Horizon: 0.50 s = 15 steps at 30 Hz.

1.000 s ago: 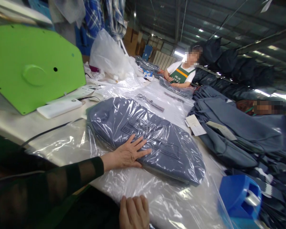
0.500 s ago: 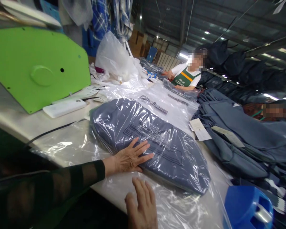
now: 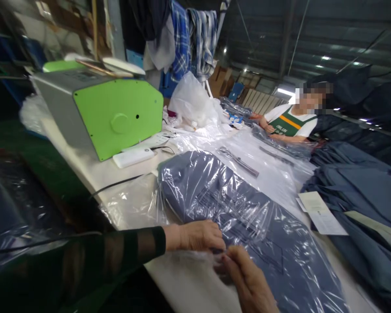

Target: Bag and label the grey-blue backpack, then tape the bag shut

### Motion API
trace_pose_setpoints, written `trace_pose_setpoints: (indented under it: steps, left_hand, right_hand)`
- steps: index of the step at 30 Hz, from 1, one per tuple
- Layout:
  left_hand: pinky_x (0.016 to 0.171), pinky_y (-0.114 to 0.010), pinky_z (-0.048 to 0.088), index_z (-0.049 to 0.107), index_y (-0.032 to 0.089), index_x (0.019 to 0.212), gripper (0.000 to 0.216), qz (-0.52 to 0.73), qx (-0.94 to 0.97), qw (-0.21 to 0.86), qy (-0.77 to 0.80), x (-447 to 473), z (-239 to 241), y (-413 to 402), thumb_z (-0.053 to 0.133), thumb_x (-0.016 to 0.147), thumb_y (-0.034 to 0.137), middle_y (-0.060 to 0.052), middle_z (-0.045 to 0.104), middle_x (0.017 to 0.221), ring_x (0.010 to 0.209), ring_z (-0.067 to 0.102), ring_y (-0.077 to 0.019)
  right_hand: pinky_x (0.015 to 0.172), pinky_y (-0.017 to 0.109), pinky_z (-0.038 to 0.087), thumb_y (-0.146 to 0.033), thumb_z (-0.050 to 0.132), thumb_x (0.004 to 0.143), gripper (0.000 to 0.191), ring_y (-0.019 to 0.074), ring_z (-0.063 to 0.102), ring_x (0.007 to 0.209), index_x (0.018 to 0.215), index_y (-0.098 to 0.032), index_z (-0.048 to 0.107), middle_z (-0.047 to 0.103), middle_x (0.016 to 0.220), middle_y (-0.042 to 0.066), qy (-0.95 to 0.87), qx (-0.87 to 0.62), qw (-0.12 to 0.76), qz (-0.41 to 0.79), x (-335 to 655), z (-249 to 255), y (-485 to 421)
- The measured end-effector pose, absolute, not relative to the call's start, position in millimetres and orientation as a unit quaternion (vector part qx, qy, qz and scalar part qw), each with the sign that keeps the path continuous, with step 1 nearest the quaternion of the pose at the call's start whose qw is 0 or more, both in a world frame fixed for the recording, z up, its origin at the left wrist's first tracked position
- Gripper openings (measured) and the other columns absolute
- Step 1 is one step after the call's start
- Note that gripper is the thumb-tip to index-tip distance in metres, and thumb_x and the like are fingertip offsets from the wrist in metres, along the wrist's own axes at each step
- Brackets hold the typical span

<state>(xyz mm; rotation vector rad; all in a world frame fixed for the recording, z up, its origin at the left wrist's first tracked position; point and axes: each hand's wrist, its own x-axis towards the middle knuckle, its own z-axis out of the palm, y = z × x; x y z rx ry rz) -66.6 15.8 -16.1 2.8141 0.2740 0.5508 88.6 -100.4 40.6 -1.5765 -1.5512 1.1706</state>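
A folded grey-blue garment in a clear plastic bag (image 3: 234,208) lies on the white table (image 3: 97,171) in front of me. My left hand (image 3: 195,235), in a black sheer sleeve, grips the near edge of the bag with curled fingers. Just to its right, my right hand (image 3: 247,278) pinches the same plastic edge. The two hands nearly touch at the bag's front rim.
A green and grey machine (image 3: 107,111) stands at the left with a white power bank (image 3: 133,157) and a black cable beside it. Stacked grey-blue garments (image 3: 361,204) with paper tags lie at the right. A person in a green apron (image 3: 291,124) sits at the far end.
My left hand went from lying flat on the bag to gripping its near edge. My right hand came up from the table's edge and took hold of the plastic. My view swung left.
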Motion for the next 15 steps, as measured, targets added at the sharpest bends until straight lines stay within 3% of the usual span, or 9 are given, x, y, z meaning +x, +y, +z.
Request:
trace_pose_setpoints:
  steps: [4,10,13,15]
  left_hand:
    - [0.080,-0.022,0.046,0.067,0.017,0.093,0.010,0.193,0.940,0.268,0.086,-69,-10,25,0.066,0.083,0.014,0.001,0.067,0.081,0.079,0.060,-0.0124]
    - [0.067,-0.019,0.051,0.064,0.012,0.106,0.025,0.230,0.860,0.433,0.139,-79,4,27,0.060,0.089,0.029,-0.005,0.070,0.091,0.077,0.065,-0.0127]
    - [0.080,-0.027,0.050,0.066,0.013,0.103,0.033,0.253,0.859,0.419,0.149,-98,23,14,0.049,0.094,0.039,-0.009,0.070,0.094,0.086,0.064,-0.0172]
    - [0.086,-0.036,0.047,0.066,0.014,0.106,0.044,0.260,0.891,0.333,0.168,-116,32,-3,0.050,0.090,0.052,-0.011,0.070,0.092,0.086,0.062,-0.0210]
  right_hand:
    - [0.058,0.022,0.042,-0.066,0.053,0.082,0.045,0.0118,0.051,0.059,0.075,-0.022,0.053,0.056,0.063,-0.003,-0.579,-0.590,0.332,0.454,95,54,-85]
    - [0.060,0.023,0.043,-0.065,0.055,0.083,0.045,0.0117,0.054,0.061,0.076,-0.020,0.053,0.062,0.067,-0.001,-0.542,-0.581,0.352,0.494,95,56,-91]
    - [0.058,0.022,0.042,-0.067,0.056,0.081,0.047,0.0108,0.053,0.057,0.075,-0.020,0.055,0.063,0.066,-0.001,-0.531,-0.585,0.358,0.497,93,54,-95]
    - [0.057,0.022,0.043,-0.068,0.058,0.079,0.048,0.0109,0.054,0.056,0.074,-0.020,0.053,0.063,0.065,-0.001,-0.514,-0.588,0.363,0.508,93,52,-97]
